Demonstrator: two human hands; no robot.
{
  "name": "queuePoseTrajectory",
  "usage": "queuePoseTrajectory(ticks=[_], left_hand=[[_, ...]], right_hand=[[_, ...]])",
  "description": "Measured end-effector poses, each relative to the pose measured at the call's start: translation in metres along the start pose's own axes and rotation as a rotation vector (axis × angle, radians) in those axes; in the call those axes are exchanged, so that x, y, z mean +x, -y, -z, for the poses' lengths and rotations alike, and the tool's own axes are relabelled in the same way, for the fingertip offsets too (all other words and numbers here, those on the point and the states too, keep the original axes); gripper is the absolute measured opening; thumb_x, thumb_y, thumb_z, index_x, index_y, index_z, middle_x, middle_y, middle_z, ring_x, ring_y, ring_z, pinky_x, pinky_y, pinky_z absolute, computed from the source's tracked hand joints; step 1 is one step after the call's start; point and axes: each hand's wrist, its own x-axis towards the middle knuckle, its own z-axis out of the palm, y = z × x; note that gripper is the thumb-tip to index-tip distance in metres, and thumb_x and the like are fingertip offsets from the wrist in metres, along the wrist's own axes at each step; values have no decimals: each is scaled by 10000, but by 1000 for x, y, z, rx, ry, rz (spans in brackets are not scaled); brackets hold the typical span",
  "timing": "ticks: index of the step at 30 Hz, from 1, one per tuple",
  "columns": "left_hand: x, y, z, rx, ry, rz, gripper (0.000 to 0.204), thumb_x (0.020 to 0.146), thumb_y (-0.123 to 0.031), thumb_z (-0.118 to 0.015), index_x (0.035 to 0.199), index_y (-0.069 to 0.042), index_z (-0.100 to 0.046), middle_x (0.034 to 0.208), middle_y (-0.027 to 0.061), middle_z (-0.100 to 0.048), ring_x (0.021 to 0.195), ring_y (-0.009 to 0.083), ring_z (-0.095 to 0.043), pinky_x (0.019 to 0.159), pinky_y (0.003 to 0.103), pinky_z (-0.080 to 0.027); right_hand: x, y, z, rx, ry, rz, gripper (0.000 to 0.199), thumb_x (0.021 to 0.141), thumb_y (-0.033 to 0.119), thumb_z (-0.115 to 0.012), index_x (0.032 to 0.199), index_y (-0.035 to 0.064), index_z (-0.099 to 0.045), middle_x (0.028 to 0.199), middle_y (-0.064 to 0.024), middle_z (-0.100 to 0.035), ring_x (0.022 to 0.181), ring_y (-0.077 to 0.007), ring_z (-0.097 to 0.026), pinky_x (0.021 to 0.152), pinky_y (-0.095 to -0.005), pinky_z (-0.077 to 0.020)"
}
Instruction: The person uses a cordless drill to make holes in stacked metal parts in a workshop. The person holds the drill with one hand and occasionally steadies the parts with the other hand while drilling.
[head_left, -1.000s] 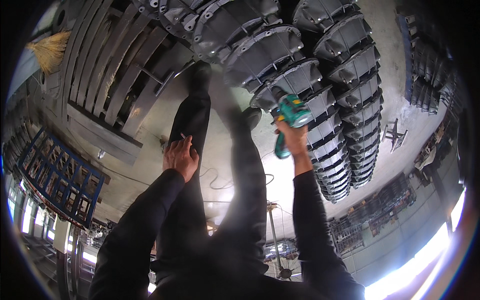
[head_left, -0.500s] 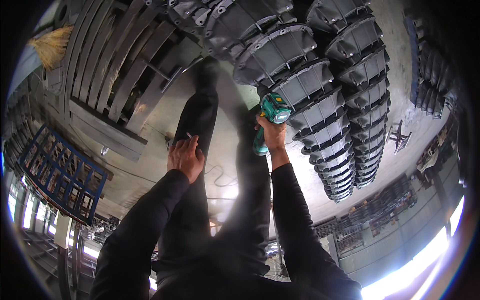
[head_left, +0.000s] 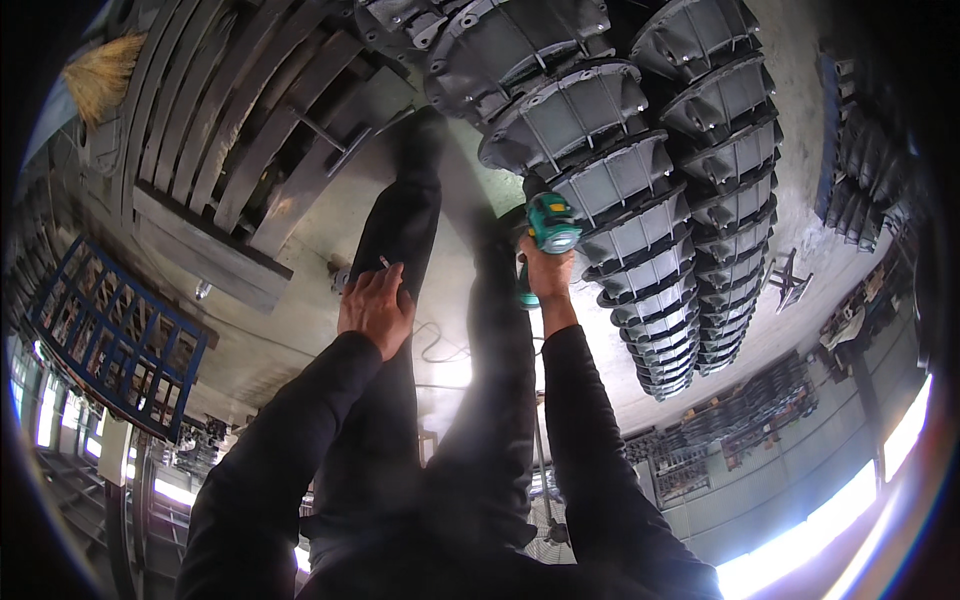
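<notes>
My right hand [head_left: 549, 272] is wrapped round the handle of a green cordless drill [head_left: 552, 222]. The drill's dark front end points away from me, close beside the stacked grey metal housings [head_left: 570, 105]; whether it touches one cannot be made out. My left hand [head_left: 375, 310] hovers over my left leg with its fingers curled together. A thin whitish stick, apparently a cigarette [head_left: 384, 261], pokes out between those fingers.
Two long rows of ribbed housings [head_left: 735, 185] lie nested on the floor at right. Dark slatted metalwork [head_left: 225, 120] stands at far left, near a straw broom [head_left: 103, 78]. A blue metal rack [head_left: 115, 340] is at left. A small metal stand [head_left: 790, 280] sits at right.
The whole view has shifted a little, so the housings and racks sit slightly differently. Both hands keep their holds, and the drill stays beside the row of housings.
</notes>
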Motion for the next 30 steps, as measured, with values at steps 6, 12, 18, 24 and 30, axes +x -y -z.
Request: queuePoseTrajectory(ticks=[6,12,18,24,30], left_hand=[[7,0,7,-20,22,-6,433,882,-182,-632,1294,-48,-629,1165,62,-713,1101,263,-627,972,431,-478],[12,-1,12,-14,51,-3,447,886,-187,-641,1314,-62,-612,1170,60,-705,1106,258,-626,974,428,-475],[17,1,16,-22,50,-15,456,888,-195,-652,1325,-78,-599,1169,56,-701,1121,260,-623,979,425,-474],[19,-3,21,-38,75,-3,429,896,-184,-611,1305,-56,-615,1196,70,-705,1142,271,-623,998,444,-468],[19,1,17,6,112,5,449,900,-204,-624,1328,-73,-596,1213,80,-691,1155,279,-621,1016,437,-468]], right_hand=[[-6,5,-2,133,3,-44,135,792,134,-750,756,60,-642,669,-16,-647,582,-118,-600,551,-323,-473],[-2,2,-3,10,26,-82,167,817,119,-724,939,14,-678,769,-23,-682,602,-144,-651,582,-322,-508],[-2,1,-4,25,11,-87,154,818,131,-728,918,23,-683,762,-30,-688,606,-147,-657,595,-326,-508],[-5,10,-1,27,44,-131,172,820,155,-722,905,14,-673,746,-40,-692,612,-156,-667,596,-340,-512],[-1,11,-2,-92,13,-83,199,795,150,-713,924,2,-689,729,-48,-696,621,-171,-685,596,-350,-520]])
